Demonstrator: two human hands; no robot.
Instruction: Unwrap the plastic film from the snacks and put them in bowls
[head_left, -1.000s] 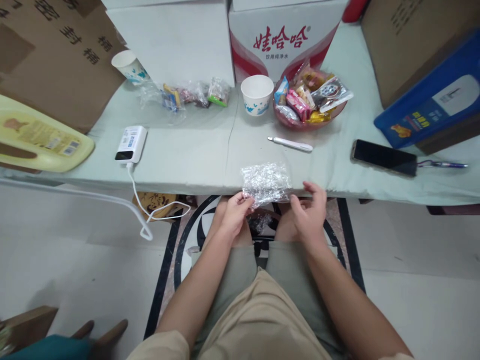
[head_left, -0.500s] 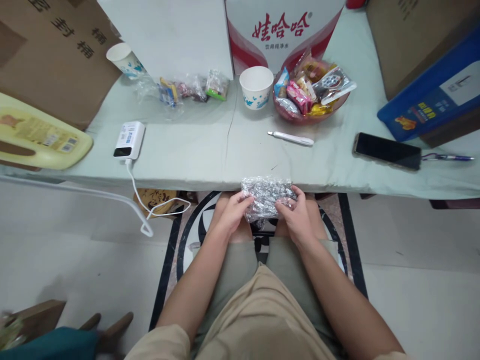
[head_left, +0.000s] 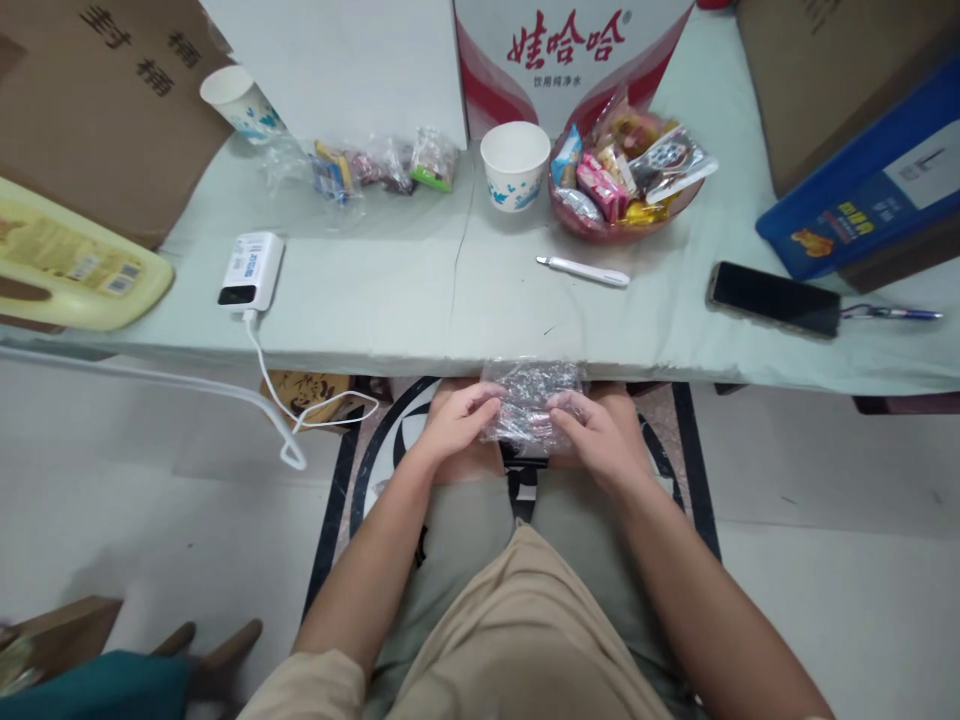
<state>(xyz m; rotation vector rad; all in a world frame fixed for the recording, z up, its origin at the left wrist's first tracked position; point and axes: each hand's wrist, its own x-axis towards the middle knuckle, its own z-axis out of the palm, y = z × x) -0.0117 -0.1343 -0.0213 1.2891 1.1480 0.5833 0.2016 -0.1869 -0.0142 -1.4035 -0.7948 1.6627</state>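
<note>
Between my two hands, over my lap and just at the table's front edge, is a shiny, crinkled piece of clear bubble wrap point(head_left: 531, 388). My left hand point(head_left: 466, 415) pinches its left side between thumb and fingers. On the right side, my right hand point(head_left: 596, 430) grips it in the same way, thumb on the near face. Some fingertips are hidden behind or under the plastic. Whether anything lies inside the wrap cannot be made out. Nearest beyond it on the table is a slim white pen-like tool point(head_left: 583, 271).
A paper cup point(head_left: 514, 185) stands beside a bowl point(head_left: 600, 232) of wrapped snacks. At left are a white power bank point(head_left: 251, 273) with a dangling cable and a yellow jug point(head_left: 90, 265). A phone point(head_left: 776, 298) and a blue container point(head_left: 847, 205) are at right. Boxes line the back.
The bubble wrap looks flatter and its near edge has shifted slightly. My left hand has moved a little left and both hands have adjusted their grip. The view has shifted slightly.
</note>
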